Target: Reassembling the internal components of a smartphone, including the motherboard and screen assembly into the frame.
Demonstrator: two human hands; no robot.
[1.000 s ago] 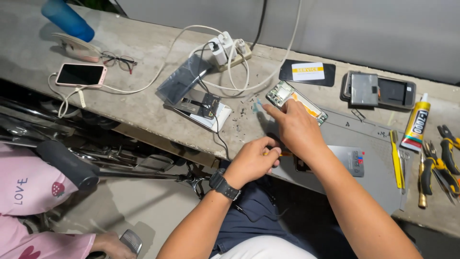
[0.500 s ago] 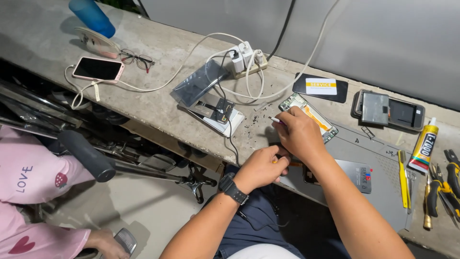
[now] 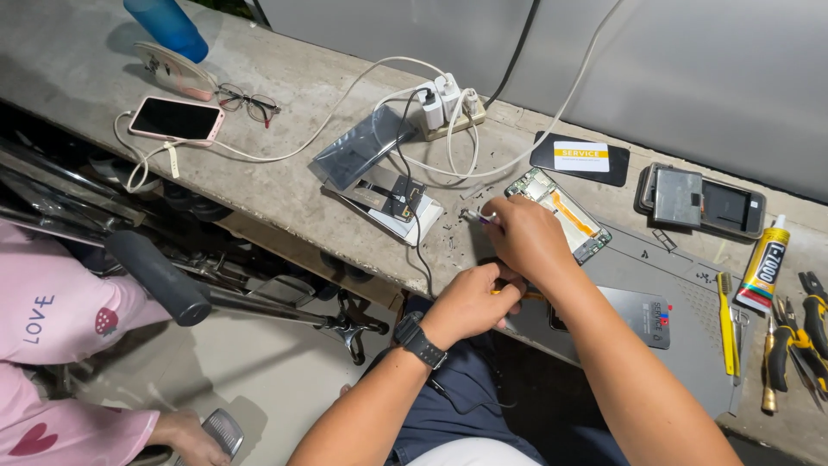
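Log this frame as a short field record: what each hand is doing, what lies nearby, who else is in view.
Left hand: closed on a thin orange-handled tool, mostly hidden.
Right hand: pinching a small metal-tipped tool beside the opened phone.
Surface: grey mat on a concrete bench.
Nearby: glue tube, pliers, power strip.
Other person: pink sleeve, lower left.

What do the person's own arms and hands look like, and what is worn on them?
Both forearms are bare, with no sleeves in view. The left hand has a black wristwatch with a dark band strapped at the wrist. The right hand wears no glove, and no ring or band shows on it. The fingers of both hands are uncovered.
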